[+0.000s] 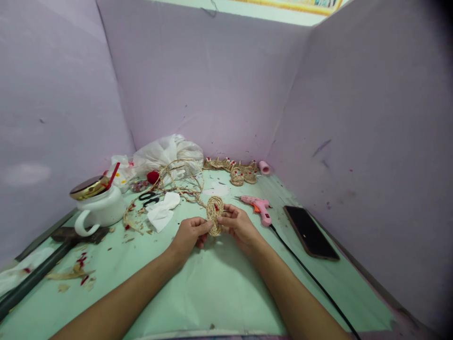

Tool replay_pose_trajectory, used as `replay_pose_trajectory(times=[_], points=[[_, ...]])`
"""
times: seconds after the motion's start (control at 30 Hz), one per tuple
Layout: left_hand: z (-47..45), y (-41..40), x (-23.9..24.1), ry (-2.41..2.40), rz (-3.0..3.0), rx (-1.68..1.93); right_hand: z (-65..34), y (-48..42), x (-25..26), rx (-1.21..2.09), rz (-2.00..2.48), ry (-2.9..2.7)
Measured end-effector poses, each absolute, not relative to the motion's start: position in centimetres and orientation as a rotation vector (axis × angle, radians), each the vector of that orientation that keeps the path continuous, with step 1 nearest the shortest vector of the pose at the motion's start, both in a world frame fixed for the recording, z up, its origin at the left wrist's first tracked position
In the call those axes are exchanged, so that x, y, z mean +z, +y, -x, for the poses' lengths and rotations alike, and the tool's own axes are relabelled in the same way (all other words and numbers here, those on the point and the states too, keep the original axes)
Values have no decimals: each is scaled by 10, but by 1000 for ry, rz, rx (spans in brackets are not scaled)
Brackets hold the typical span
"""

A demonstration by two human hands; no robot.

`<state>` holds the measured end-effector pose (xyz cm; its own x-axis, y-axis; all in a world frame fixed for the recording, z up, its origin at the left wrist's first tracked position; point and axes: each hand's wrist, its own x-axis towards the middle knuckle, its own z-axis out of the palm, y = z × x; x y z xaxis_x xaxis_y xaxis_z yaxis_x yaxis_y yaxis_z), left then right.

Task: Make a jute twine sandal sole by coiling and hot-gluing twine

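Between my two hands is a small oval sole of coiled straw braid [214, 207], held upright above the table with a red spot at its middle. My left hand [193, 234] pinches its lower left edge between thumb and fingers. On the other side my right hand [239, 224] grips the right edge, thumb on the front face. From the sole's left side a loose straw cord [189, 192] trails back to a tangle on the table. A pink glue gun [260, 207] lies to the right of my right hand, its black cord running toward the front.
Finished little straw slippers [237, 176] and a pink roll [264, 167] line the back. At left stand a white mug [102, 208] with a gold lid and a hammer [67, 241]. Black scissors [150, 198], white tissue [164, 210] and a plastic bag [166, 153] lie behind; a phone [311, 232] lies right.
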<state>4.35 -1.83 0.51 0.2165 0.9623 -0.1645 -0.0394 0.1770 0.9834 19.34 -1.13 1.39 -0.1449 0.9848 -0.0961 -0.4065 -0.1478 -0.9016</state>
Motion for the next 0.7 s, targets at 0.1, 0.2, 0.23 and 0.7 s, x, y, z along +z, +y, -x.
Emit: replay_pose_trajectory(times=[0.1, 0.2, 0.23, 0.7], points=[[-44, -18, 4, 1090, -1106, 982, -193, -11, 14, 1571, 908, -908], [-43, -17, 3, 1101, -1060, 1071, -192, -11, 14, 1579, 914, -911], [-43, -16, 3, 1104, -1040, 1112, -192, -11, 14, 1583, 917, -914], [-42, -12, 3, 1029, -936, 1194, -187, -14, 8, 1564, 1027, -923]])
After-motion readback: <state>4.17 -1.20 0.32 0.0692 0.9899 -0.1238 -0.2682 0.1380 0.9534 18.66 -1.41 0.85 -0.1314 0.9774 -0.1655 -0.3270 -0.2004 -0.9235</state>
